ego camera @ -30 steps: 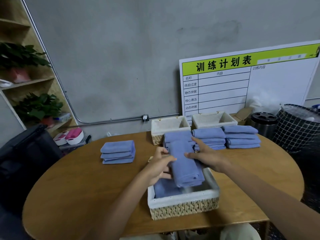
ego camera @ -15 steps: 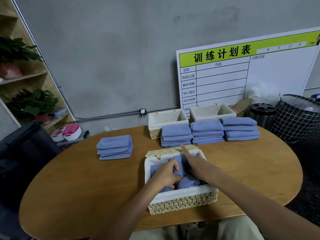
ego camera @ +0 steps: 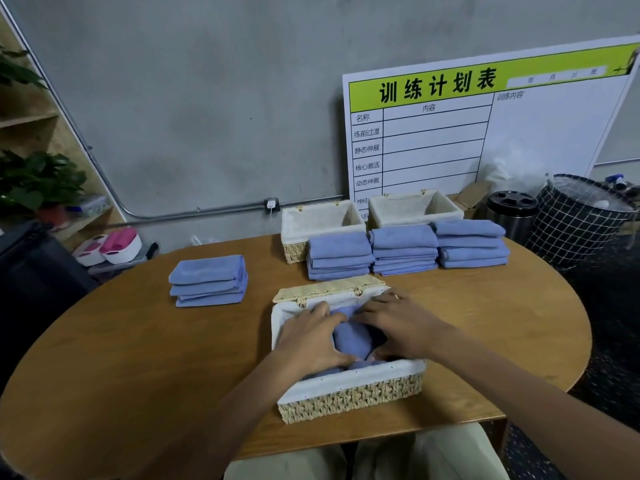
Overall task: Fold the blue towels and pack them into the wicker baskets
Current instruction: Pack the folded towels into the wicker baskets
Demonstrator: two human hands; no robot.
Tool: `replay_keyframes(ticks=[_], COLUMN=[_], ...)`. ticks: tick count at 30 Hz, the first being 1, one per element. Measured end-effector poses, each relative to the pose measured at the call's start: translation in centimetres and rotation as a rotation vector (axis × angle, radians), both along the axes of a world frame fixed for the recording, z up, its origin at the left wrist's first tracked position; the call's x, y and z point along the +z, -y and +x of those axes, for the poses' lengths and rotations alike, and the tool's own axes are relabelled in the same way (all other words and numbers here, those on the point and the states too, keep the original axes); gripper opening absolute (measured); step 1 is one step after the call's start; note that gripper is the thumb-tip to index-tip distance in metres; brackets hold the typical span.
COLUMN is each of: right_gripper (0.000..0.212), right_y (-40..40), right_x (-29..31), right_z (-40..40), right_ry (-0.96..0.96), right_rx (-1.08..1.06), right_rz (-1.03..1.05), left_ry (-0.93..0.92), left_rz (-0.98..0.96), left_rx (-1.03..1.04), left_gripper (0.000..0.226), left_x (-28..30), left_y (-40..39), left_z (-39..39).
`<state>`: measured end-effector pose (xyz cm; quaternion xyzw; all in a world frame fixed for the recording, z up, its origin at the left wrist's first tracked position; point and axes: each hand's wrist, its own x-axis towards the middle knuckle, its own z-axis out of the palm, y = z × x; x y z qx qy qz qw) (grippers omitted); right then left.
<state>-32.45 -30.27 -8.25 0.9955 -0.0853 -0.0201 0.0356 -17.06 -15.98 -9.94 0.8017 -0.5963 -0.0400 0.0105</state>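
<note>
View: head-worn, single | Facing: forward and down across wooden table (ego camera: 145, 344) toward grey wall (ego camera: 207, 98) | Range: near basket (ego camera: 349, 396) close below, centred | Overlap: none

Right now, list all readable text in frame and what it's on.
All on the white board leaning on the wall:
"训练计划表" on the green header
"内容" column head
"训练内容" right column head
"名称"
"练前过渡"
"静态伸展"
"核心激活"
"动态伸展"
Next row partly hidden by a basket: unreadable.
Small grey characters at the header's right end: too blurred.
Towels, baskets, bins: no text seen.
</note>
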Motion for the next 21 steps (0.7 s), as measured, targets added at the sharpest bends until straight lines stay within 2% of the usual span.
replay_keyframes(ticks=[4,7,12,17,21], right_gripper=[0.083,0.088,0.087,0.091,0.09], right_y=[0.9,1.2,1.0,1.6,1.1], right_x=[0.6,0.7,0.0,0.9,0.2], right_z=[-0.3,-0.1,0.7,0.7,0.7], right_ry=[-0.036,-0.113,-0.119,-0.132,-0.156], right_rx=[-0.052,-0.039,-0.03,-0.02,-0.02], right_rz=[0.102,0.117,0.055,0.132,0.058], left_ry=[-0.199,-0.155,-0.09,-0.204,-0.068], left_rz=[0.133,0.164,0.126,0.172,0.149], left_rx=[-0.05,-0.068,-0.074,-0.04,-0.061], left_gripper=[0.094,0.097,0.096,0.097,0.097], left_x=[0.5,0.7,0.1,1.3,0.3], left_y=[-0.3,0.0,0.0,0.2,0.0], left_z=[2.3,2.1,1.5,1.8,1.3])
